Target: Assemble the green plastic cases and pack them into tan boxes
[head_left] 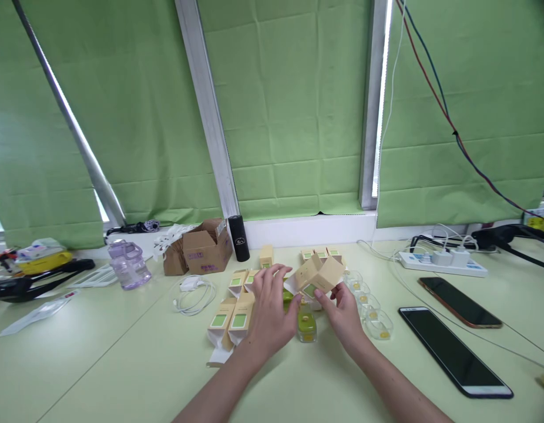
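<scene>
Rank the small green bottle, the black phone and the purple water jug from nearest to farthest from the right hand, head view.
From the right hand, holding a tan box:
1. the small green bottle, just to its left
2. the black phone, off to the right
3. the purple water jug, far left

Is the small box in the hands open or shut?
Open: the small box has an end flap hanging loose, white inside showing.

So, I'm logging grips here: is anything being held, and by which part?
A small tan carton, held between both hands: the left hand at its left end flap, the right hand pinching its lower right edge.
</scene>
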`<state>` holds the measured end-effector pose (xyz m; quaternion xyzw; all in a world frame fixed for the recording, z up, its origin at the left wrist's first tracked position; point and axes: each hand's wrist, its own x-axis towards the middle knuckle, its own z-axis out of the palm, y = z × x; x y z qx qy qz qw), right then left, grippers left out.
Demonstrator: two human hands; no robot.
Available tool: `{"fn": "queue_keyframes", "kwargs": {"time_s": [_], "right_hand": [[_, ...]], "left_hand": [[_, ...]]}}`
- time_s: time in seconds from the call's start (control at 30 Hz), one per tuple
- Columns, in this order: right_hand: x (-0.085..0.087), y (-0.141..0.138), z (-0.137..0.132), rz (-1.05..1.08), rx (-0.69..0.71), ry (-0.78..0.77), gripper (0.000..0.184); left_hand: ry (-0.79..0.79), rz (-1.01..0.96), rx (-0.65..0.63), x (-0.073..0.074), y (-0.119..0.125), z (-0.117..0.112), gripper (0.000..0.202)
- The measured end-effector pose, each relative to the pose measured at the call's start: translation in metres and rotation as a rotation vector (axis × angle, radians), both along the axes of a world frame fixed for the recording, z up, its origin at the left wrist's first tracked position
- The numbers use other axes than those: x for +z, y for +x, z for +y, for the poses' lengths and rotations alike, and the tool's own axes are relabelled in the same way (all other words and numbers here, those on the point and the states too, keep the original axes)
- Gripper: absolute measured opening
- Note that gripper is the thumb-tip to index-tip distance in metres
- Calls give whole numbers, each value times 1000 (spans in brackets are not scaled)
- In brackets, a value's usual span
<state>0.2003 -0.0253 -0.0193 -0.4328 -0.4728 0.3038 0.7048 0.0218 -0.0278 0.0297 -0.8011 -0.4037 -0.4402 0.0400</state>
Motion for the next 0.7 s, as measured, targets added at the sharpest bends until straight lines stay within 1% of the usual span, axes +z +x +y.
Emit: {"fn": "queue_keyframes", "kwargs": {"time_s": [0.1, 0.13, 0.2, 0.27, 0.37, 0.43, 0.5, 0.6, 0.7], "right_hand": [[-6, -1, 0, -98, -48, 35, 36], [-7, -1, -1, -143, -59, 61, 32], [-7, -1, -3, -245, -81, 125, 29], [-7, -1, -6, -350, -94, 193, 35], [-6, 0, -9, -510, -87, 312, 51], [-7, 0, -10, -599, -92, 395, 60], [-7, 0, -10, -649, -105, 448, 66], [-8, 0, -11, -643, -135, 453, 67], [-9, 1, -10, -618, -206, 438, 57]], "left_hand": [[-147, -35, -69, 3, 5, 11, 65], [-179, -43, -89, 3, 6, 13, 68], [-201, -64, -111, 0, 7, 16, 67], [-178, -90, -114, -5, 6, 16, 61], [-122, -111, -106, -15, 2, 16, 53], [-81, -90, -100, -20, -2, 17, 51], [-34, -51, -83, -26, -6, 18, 54], [41, -8, -38, -32, -10, 21, 58], [92, 14, -10, -37, -13, 23, 58]]}}
